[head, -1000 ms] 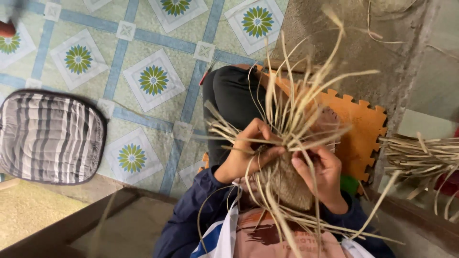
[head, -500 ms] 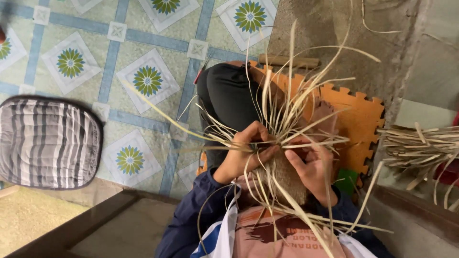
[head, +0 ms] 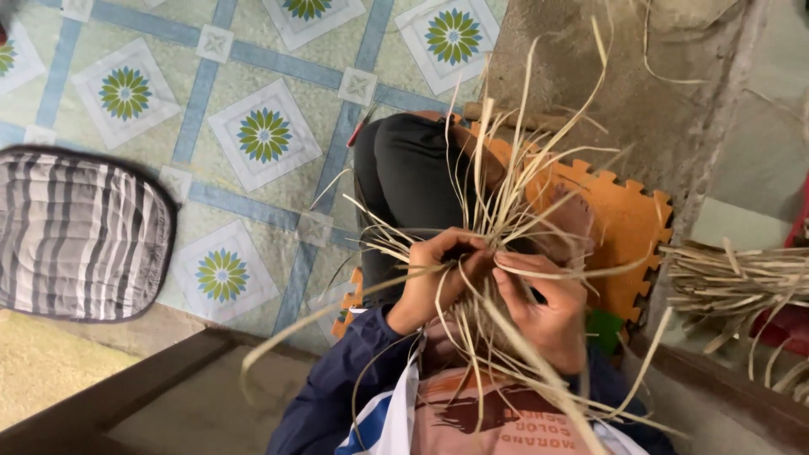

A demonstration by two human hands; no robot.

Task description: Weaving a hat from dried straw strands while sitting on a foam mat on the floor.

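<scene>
Straw strips (head: 506, 211), thin, pale, splayed, pinched between both hands (head: 497, 291)

Navy jacket sleeves (head: 337, 388), white panel, salmon printed shirt (head: 506, 421), dark trousers (head: 413, 177).

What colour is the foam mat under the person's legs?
Orange, with interlocking puzzle-tooth edges: the foam mat shows best in the head view, right of the hands.

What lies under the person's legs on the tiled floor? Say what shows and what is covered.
An orange foam mat with puzzle-cut edges lies there, on the patterned floor. The dark-trousered leg and the straw strands cover most of it.
</scene>
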